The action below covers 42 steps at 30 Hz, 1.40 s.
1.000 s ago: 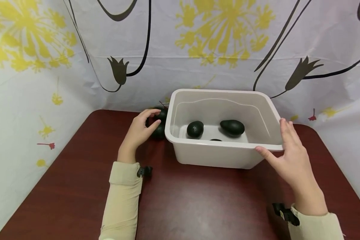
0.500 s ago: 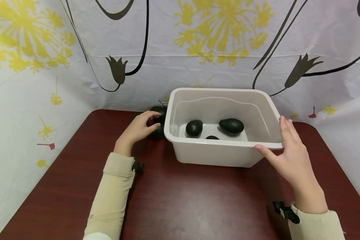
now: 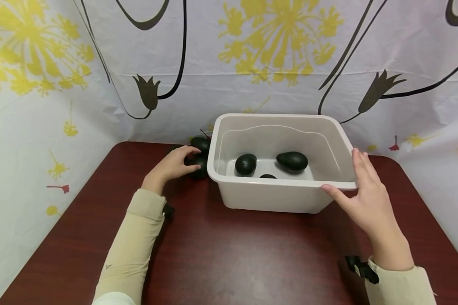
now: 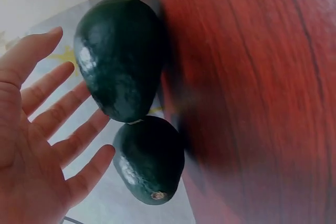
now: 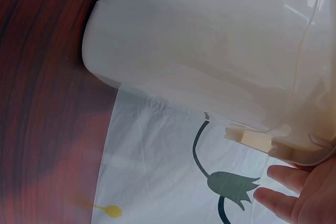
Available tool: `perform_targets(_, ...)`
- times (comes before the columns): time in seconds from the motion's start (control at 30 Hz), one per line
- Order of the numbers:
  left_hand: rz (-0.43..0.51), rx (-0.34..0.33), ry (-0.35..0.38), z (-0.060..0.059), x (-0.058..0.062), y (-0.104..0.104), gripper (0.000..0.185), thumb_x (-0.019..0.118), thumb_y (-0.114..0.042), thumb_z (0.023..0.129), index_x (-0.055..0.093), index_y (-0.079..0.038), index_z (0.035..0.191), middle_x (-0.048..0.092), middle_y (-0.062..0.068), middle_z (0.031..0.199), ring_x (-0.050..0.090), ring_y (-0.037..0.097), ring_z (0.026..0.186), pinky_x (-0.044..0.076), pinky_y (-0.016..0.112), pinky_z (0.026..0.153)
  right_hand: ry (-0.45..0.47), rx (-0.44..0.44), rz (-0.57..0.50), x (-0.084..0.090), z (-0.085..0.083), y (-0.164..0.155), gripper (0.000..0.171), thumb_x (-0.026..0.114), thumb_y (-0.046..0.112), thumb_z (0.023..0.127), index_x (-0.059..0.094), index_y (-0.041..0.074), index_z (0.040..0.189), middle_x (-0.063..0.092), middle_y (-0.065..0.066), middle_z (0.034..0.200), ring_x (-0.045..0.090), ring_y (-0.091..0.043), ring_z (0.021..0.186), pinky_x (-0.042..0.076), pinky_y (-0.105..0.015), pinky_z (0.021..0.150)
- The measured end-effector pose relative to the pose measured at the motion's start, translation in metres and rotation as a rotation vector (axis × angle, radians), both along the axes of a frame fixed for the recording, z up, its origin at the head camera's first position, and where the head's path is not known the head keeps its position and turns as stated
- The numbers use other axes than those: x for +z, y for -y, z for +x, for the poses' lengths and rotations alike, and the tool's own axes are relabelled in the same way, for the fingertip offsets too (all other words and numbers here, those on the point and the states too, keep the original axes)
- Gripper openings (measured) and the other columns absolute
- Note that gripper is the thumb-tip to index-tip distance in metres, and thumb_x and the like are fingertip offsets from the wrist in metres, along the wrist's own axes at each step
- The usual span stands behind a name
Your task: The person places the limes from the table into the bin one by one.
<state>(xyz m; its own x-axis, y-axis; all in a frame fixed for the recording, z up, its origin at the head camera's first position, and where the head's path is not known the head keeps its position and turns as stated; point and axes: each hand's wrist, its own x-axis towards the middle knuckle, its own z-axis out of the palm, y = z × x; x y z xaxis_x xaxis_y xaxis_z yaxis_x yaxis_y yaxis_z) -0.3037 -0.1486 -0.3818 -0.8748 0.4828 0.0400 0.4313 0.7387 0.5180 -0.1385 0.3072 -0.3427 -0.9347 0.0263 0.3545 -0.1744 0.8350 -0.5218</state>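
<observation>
The left hand (image 3: 170, 166) is reaching over two dark green avocados (image 3: 199, 153) lying on the dark red table (image 3: 229, 250), just outside the left wall of the white plastic tub (image 3: 267, 197). In the left wrist view its fingers (image 4: 58, 114) are spread and straight beside the nearer avocado (image 4: 149, 158) and the farther avocado (image 4: 121, 56) — relaxed, not yet curling round either one, though from the head camera the fingertips seem to be touching the nearer fruit. The right hand (image 3: 366, 199) is resting flat-fingered against the tub's right rim, thumb under the lip at the front corner, fingers straight and grasping nothing.

Inside the tub, three more avocados are lying on the floor: one at the left (image 3: 246, 164), one at the right (image 3: 291, 161), and a third (image 3: 268, 176) mostly hidden behind the near wall.

What could go wrong, as a judgement: the two loose avocados are touching each other and sitting close to the curtain backdrop (image 3: 229, 63), so taking one may be nudging the other into a roll — toward the back edge or behind the tub. The skins are smooth and rounded, so a shallow fingertip hold could be slipping. The right hand is only pressing the rim, so a bump from the left could be sliding the tub.

No brand, label or readable writing is showing anywhere
</observation>
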Motion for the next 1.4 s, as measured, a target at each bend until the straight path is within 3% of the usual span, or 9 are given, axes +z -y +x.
perform_targets(0.47, -0.056, 0.013, 0.101, -0.0014, -0.0062, -0.0033, 0.058, 0.073, -0.029, 0.091, 0.052, -0.01, 0.142, 0.051, 0.012, 0.146, 0.048, 0.033, 0.136, 0.041, 0.052, 0.111, 0.01, 0.007, 0.002, 0.0009, 0.001, 0.0004, 0.103, 0.075, 0.042, 0.086, 0.011, 0.009, 0.16, 0.016, -0.016, 0.166, 0.008, -0.034, 0.155, 0.013, -0.066, 0.119)
perform_targets(0.9, -0.103, 0.026, 0.12, -0.0011, -0.0076, -0.0018, 0.062, 0.076, -0.027, 0.089, 0.05, -0.011, 0.143, 0.053, 0.017, 0.145, 0.049, 0.035, 0.135, 0.043, 0.052, 0.109, 0.027, 0.004, 0.004, 0.0013, 0.001, 0.0008, 0.103, 0.073, 0.044, 0.087, 0.01, 0.008, 0.16, 0.014, -0.019, 0.166, 0.009, -0.036, 0.155, 0.015, -0.07, 0.115)
perform_targets(1.1, -0.114, 0.02, 0.121, -0.0013, -0.0093, -0.0017, 0.065, 0.076, -0.028, 0.088, 0.048, -0.01, 0.145, 0.053, 0.02, 0.144, 0.051, 0.036, 0.132, 0.044, 0.054, 0.108, 0.007, 0.001, -0.004, 0.0018, 0.0015, 0.0018, 0.103, 0.075, 0.043, 0.087, 0.011, 0.009, 0.16, 0.016, -0.022, 0.164, 0.019, -0.045, 0.15, 0.021, -0.073, 0.11)
perform_targets(1.4, -0.108, 0.005, 0.1, 0.0059, -0.0074, 0.0013, 0.06, 0.077, -0.025, 0.086, 0.054, -0.008, 0.138, 0.059, 0.017, 0.137, 0.056, 0.033, 0.125, 0.046, 0.051, 0.105, 0.015, 0.005, -0.004, 0.0021, 0.0014, 0.0017, 0.103, 0.073, 0.044, 0.088, 0.009, 0.009, 0.16, 0.015, -0.023, 0.165, 0.017, -0.045, 0.15, 0.02, -0.074, 0.11)
